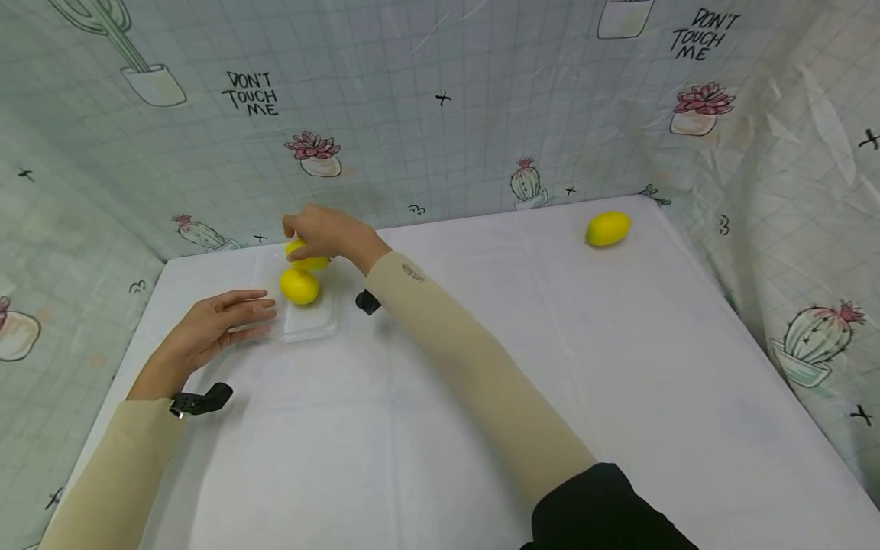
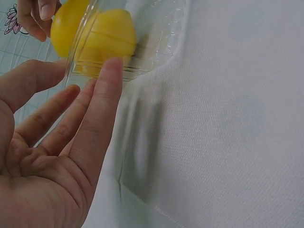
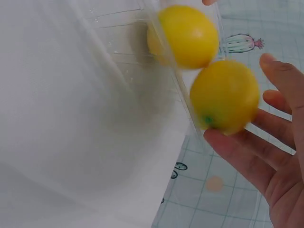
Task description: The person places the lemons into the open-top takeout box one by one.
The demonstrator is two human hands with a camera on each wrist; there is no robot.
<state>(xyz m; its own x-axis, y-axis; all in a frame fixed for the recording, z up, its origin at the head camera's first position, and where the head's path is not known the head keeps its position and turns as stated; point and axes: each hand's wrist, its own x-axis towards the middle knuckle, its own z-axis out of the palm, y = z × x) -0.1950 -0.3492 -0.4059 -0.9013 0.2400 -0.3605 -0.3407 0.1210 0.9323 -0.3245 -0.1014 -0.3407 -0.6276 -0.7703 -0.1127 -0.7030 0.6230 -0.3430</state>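
Note:
My right hand (image 1: 326,231) reaches across to the far left of the table and grips a yellow lemon (image 3: 225,97). Its fingers lie along the lemon's side, and the lemon overlaps the rim of a clear plastic container (image 1: 309,334). A second lemon (image 1: 299,286) sits inside the container, right beside the gripped one. My left hand (image 1: 223,325) is at the container's near left side, fingers mostly straight and thumb apart. In the left wrist view, its fingertips (image 2: 111,69) come right up to the clear wall.
Far off at the back right corner of the white table (image 1: 447,382) lies a third lemon (image 1: 608,228). A patterned curtain (image 1: 440,99) hangs along the back and both sides. Black straps with small wrist cameras (image 1: 202,400) are worn on the wrists.

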